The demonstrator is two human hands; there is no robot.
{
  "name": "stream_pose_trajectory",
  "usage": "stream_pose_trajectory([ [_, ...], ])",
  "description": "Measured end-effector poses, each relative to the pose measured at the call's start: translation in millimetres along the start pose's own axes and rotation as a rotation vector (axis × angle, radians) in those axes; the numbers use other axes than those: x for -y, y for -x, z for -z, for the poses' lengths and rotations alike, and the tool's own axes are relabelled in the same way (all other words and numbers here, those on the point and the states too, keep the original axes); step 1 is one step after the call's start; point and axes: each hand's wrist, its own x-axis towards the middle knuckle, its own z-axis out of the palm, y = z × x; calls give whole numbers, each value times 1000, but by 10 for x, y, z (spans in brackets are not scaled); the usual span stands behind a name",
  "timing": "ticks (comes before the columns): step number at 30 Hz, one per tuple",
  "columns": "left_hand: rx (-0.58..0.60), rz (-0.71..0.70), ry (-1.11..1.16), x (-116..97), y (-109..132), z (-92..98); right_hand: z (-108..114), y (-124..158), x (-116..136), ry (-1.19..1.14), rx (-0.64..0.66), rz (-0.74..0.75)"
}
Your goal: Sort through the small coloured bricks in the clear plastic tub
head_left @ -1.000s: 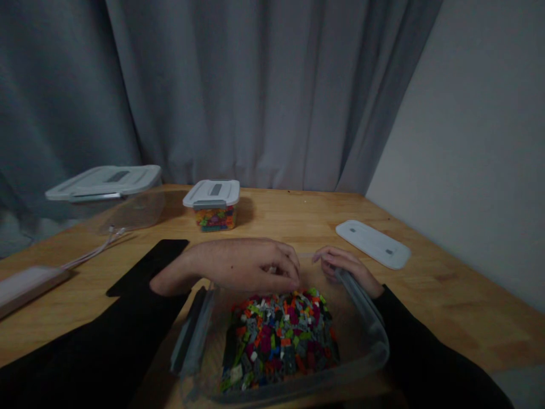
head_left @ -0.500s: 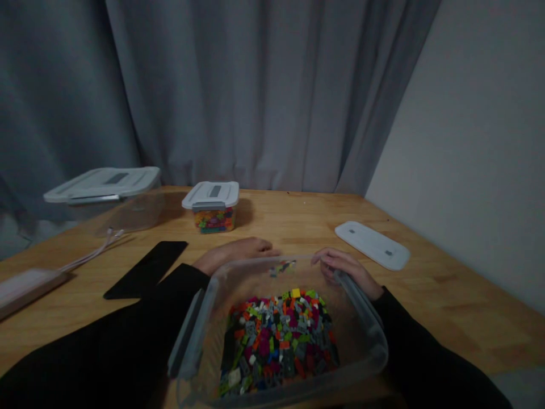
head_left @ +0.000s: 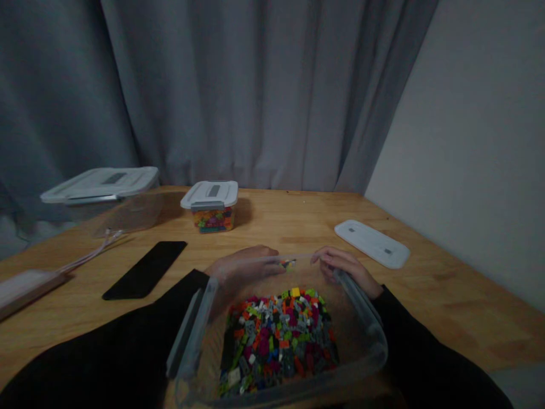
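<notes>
A clear plastic box (head_left: 353,372) with grey side clips stands close in front of me, its bottom covered in small colourful bricks (head_left: 281,341). Beyond its far wall, a few more small pieces (head_left: 288,264) lie on the table. My left hand (head_left: 251,260) is behind the far left rim, partly seen through the plastic, its fingers stretched out toward those pieces. At the far right corner is my right hand (head_left: 343,265), with bent fingers at the rim; what its fingertips hold, if anything, is hard to make out.
A black flat panel (head_left: 147,270) lies left. Behind are a small lidded box (head_left: 213,207) of bricks and a large lidded box (head_left: 123,210). A white lid (head_left: 372,244) lies right. At the left edge is a white device (head_left: 29,289) with cables.
My left hand has moved slightly toward me and to the right, now more behind the box wall. Fewer of the loose pieces beyond the box show. My right hand has stayed in place.
</notes>
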Motion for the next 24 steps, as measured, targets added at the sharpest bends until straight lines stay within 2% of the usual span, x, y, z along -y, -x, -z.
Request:
stream_pose_trajectory([
  [4,-94,152,-118,-64,-30,-69,0,-2,-9,-22,7,-8],
  [7,-148,188,-319,-55,-52,-180,4,-3,-23,-20,-1,-1],
  [9,-127,125,-468,-26,-55,-253,3,-3,-21,-20,-4,3],
  [12,-78,-61,-594,23,-65,-322,-6,3,1,-20,0,0],
  [13,-81,-64,-593,36,-81,-337,-10,5,10,-16,2,1],
  [17,-134,130,-473,77,-189,-384,-19,9,28,15,-12,8],
  [21,-91,-20,-413,129,-214,-416,-15,1,13,-17,-1,-5],
  [24,-69,-64,-386,171,-182,-437,-10,-5,6,-20,1,-13],
])
